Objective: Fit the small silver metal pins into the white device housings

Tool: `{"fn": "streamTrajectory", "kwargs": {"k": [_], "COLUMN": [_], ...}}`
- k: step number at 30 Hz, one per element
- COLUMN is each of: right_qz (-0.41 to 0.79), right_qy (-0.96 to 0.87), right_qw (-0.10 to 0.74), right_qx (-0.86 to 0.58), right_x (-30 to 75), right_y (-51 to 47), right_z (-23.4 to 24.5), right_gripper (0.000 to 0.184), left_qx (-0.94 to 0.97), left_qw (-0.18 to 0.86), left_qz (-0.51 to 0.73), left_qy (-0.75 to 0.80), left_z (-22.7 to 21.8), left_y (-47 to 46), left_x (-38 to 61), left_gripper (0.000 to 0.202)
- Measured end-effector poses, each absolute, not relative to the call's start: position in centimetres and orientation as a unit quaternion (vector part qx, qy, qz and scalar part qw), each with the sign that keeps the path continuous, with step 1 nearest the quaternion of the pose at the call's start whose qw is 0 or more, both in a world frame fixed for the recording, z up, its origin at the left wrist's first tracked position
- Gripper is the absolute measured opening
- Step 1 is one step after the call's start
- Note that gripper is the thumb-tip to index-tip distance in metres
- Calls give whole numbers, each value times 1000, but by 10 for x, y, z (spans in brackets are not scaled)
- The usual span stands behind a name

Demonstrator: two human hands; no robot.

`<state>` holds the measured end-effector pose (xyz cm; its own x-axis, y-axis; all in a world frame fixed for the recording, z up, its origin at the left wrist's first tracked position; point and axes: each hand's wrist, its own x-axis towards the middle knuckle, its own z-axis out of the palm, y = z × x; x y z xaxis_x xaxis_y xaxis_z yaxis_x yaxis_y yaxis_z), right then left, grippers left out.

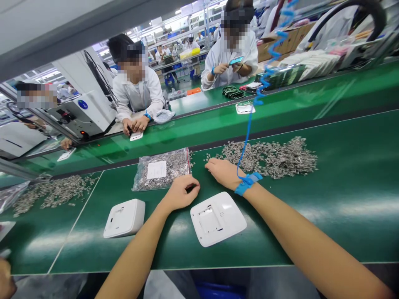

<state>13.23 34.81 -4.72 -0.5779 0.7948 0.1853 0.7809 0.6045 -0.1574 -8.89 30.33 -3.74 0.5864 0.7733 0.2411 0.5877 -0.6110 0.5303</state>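
Observation:
My left hand [182, 192] is closed, thumb and fingertips curled together beside a clear bag of small metal parts [170, 172] with a white label. Whatever sits in that pinch, if anything, is too small to make out. Fingers pressed together, my right hand [222, 171] rests at the left edge of a loose heap of small metal parts [280, 158]; its fingertips are partly hidden. A blue wrist strap [248, 183] with a coiled cord circles my right wrist. Between my forearms lies a white plastic cover [233, 220] with a rectangular recess and small round holes.
A stack of white covers [137, 218] stands left of my left forearm. Another heap of metal parts [67, 191] lies far left. Beyond the green bench runs a belt [193, 124] carrying white covers. Co-workers [137, 91] sit across it, one handling a cover.

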Motion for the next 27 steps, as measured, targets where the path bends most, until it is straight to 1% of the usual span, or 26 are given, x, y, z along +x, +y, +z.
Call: {"fn": "streamTrajectory", "kwargs": {"k": [2,3,5,7,8,10,13,15,19,27], "right_qz": [60,80,125,178,203,231,192,148,113,116], "right_qy": [-877,-872,-859,-853,-857,-879,-914,-924,-929,-931], "right_qw": [163,199,269,298,290,241,162,133,102,74], "right_qx": [-448,-441,-417,-389,-373,-340,-318,-327,-336,-338], "right_x": [137,140,142,141,139,134,126,123,122,118], "right_y": [343,339,327,310,301,283,266,262,265,265], "right_z": [-37,-31,-16,-1,5,12,10,6,-1,-2], "right_gripper": [18,16,11,10,11,11,12,16,21,16], "left_qx": [880,883,886,889,890,893,897,897,894,894], "left_qw": [295,323,342,334,329,316,308,314,322,321], "left_qz": [166,135,102,99,99,101,103,104,114,134], "left_qy": [334,313,295,297,299,303,299,294,289,281], "left_z": [-25,-21,-18,-20,-23,-29,-34,-34,-35,-36], "left_y": [300,299,297,298,298,299,299,299,300,298], "left_x": [-94,-97,-99,-98,-97,-94,-91,-91,-92,-92], "left_gripper": [9,13,23,30,32,32,32,34,31,29]}}
